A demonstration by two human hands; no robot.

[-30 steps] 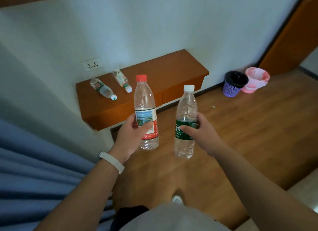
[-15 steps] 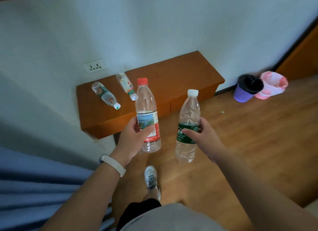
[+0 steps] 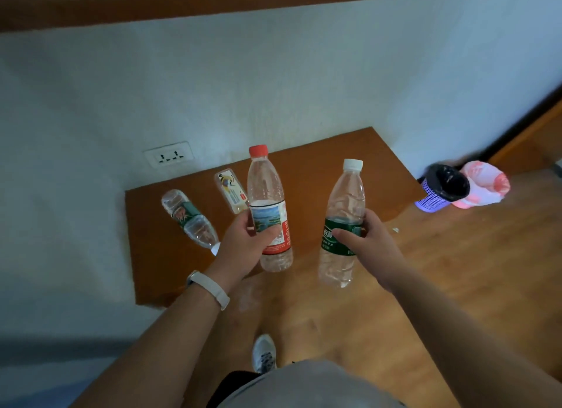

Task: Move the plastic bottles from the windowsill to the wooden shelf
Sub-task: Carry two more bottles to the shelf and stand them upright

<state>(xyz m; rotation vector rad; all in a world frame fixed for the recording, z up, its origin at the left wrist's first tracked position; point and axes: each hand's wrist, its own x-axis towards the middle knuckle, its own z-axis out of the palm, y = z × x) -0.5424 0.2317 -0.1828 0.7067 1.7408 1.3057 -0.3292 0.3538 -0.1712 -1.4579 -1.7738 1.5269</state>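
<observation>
Wooden shelf (image 3: pixel 334 170): larger bottle (image 3: pixel 190 217) and smaller bottle (image 3: pixel 232 190) are laid flat on it.
Left hand (image 3: pixel 246 243): red-capped bottle (image 3: pixel 269 207) is gripped upright over shelf.
Right hand (image 3: pixel 368 240): white-capped bottle (image 3: pixel 343 222) is gripped, tilted.

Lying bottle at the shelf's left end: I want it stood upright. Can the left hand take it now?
Probably not: the left hand grips the red-capped bottle, so it is not free, though the lying bottle is near and unobstructed.
</observation>
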